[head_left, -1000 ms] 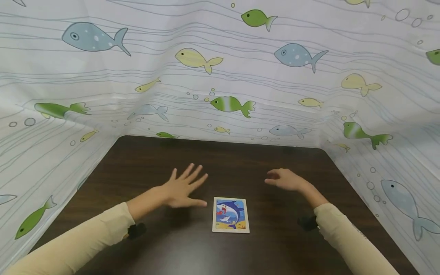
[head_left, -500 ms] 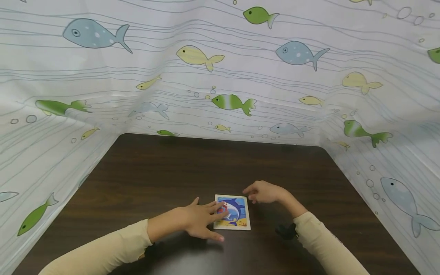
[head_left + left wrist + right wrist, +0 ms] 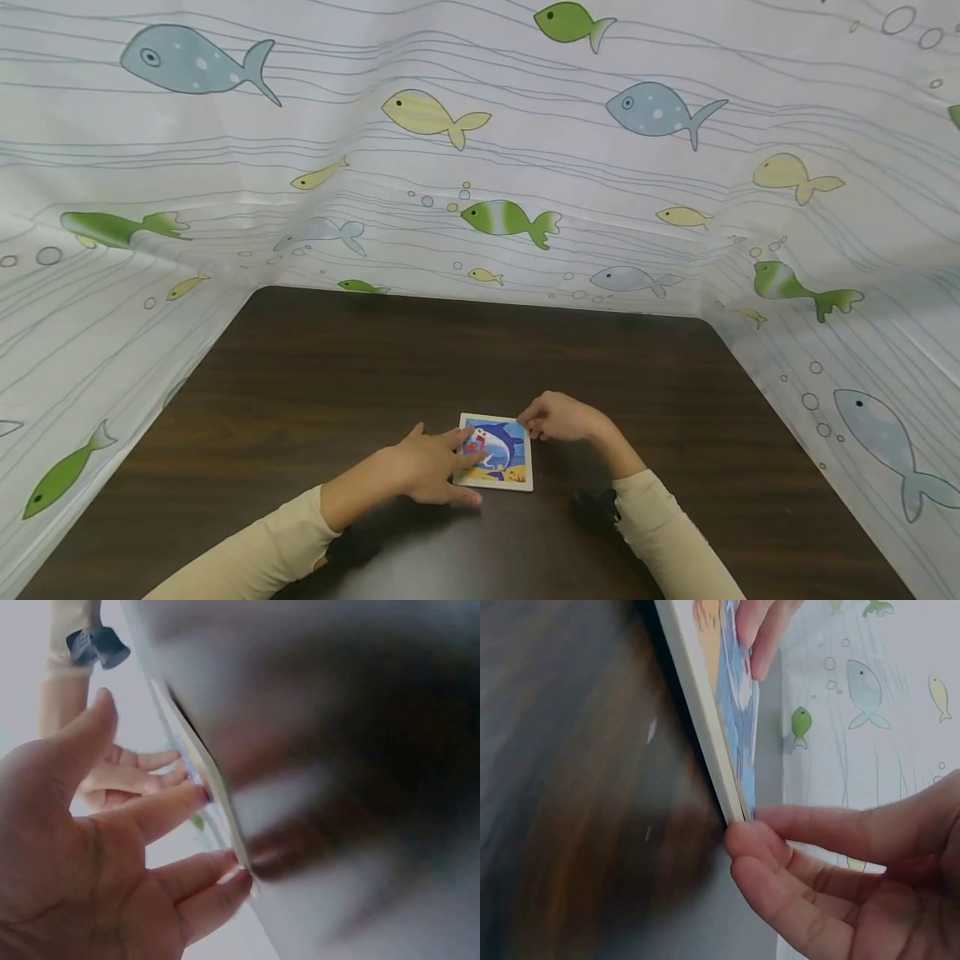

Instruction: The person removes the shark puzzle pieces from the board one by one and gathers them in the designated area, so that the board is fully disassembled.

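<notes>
A flat picture puzzle board [image 3: 506, 457] with a pale rim lies on the table, showing a shark in blue water. My left hand [image 3: 427, 468] spreads its fingers over the board's left part, covering some of the picture. In the left wrist view, several fingertips touch the edge of the puzzle board [image 3: 196, 746], and the thumb stands apart. At the far right corner, my right hand [image 3: 566, 417] pinches the board. The right wrist view shows the thumb and fingers of the right hand [image 3: 810, 877] meeting at that corner of the puzzle board [image 3: 697, 697].
The dark wood-grain table [image 3: 360, 358] has rounded far corners. A white fish-print sheet [image 3: 337, 50] hangs behind it and along both sides. A black band-like object [image 3: 596, 508] is at the right wrist.
Both hands have come in to the puzzle board from either side. The right hand has taken hold of its far right corner. The board has shifted slightly left and away.
</notes>
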### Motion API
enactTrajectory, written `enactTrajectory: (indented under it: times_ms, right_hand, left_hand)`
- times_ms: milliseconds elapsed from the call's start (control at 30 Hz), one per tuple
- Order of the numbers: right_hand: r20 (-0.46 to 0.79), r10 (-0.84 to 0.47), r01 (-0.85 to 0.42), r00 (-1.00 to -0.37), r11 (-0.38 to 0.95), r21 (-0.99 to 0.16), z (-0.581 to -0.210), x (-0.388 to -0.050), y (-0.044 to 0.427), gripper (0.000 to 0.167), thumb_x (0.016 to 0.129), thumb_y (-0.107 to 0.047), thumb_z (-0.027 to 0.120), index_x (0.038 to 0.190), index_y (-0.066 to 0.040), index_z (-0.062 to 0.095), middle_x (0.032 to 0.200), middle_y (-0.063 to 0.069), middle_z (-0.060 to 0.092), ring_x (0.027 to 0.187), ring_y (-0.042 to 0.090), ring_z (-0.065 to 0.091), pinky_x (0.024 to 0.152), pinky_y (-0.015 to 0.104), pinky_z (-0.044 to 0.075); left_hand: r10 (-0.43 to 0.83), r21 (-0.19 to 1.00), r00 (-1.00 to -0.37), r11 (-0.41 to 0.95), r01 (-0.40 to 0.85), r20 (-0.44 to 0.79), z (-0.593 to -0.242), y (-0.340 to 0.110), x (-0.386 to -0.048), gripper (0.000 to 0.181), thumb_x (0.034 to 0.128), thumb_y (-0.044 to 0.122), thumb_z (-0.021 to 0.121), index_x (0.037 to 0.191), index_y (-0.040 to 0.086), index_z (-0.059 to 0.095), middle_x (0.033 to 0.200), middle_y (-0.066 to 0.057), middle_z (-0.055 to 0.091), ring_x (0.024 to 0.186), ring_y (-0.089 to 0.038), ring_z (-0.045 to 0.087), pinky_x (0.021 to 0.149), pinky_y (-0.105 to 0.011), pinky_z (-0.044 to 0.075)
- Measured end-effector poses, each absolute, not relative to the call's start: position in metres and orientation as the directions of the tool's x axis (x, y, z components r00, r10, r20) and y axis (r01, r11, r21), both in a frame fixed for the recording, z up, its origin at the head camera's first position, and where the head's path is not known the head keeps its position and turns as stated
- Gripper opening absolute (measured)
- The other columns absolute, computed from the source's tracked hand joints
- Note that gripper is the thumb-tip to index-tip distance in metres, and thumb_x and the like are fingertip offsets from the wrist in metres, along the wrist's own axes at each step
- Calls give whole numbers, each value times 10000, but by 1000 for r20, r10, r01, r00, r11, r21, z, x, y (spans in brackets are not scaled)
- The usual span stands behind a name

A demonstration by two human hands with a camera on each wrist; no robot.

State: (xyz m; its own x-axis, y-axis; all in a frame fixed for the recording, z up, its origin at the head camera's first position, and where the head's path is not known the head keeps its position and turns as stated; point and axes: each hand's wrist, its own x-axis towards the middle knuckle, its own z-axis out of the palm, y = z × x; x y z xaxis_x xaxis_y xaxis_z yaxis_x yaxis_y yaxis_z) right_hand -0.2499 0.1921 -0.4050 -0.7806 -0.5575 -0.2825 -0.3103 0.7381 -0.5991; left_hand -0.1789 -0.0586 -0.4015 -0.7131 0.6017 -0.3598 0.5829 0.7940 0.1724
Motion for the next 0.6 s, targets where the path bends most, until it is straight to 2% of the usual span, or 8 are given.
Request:
enactTrajectory:
  times_ms: [167, 400, 500, 600]
  right_hand:
    - [-256, -487, -247, -835, 747, -617, -409, -258, 175, 231, 930, 38, 524, 1070, 46, 708, 853, 78, 695, 725, 120, 631, 686, 273, 565]
    - [-245, -393, -159, -886, 756, -635, -414, -264, 160, 134, 919, -35, 605, 970, 6, 723, 777, 79, 681, 675, 147, 635, 650, 294, 568]
    - [-234, -348, -118, -908, 747, -655, -418, -263, 157, 95, 899, -55, 640, 921, -15, 723, 744, 65, 667, 645, 145, 620, 615, 289, 561]
    - [-198, -317, -102, -927, 724, -682, -421, -262, 154, 82, 886, -65, 656, 887, -19, 724, 715, 61, 667, 616, 136, 620, 574, 283, 553]
  left_hand:
    - [572, 207, -737, 819, 535, -359, -402, -69, -186, 694, 869, 695, 474, 1475, 376, 366, 1606, -32, 236, 1421, -276, 358, 1112, -656, 194]
    - [551, 241, -753, 835, 496, -360, -402, -76, -189, 702, 851, 632, 577, 1468, 352, 393, 1601, -44, 248, 1430, -283, 341, 1099, -664, 216]
    - [564, 246, -764, 825, 509, -312, -403, -76, -187, 704, 830, 613, 622, 1439, 301, 458, 1569, -87, 316, 1395, -308, 395, 1074, -668, 258]
    - [598, 229, -773, 800, 555, -214, -405, -75, -187, 708, 804, 614, 656, 1387, 232, 531, 1501, -141, 420, 1334, -332, 468, 1028, -654, 335]
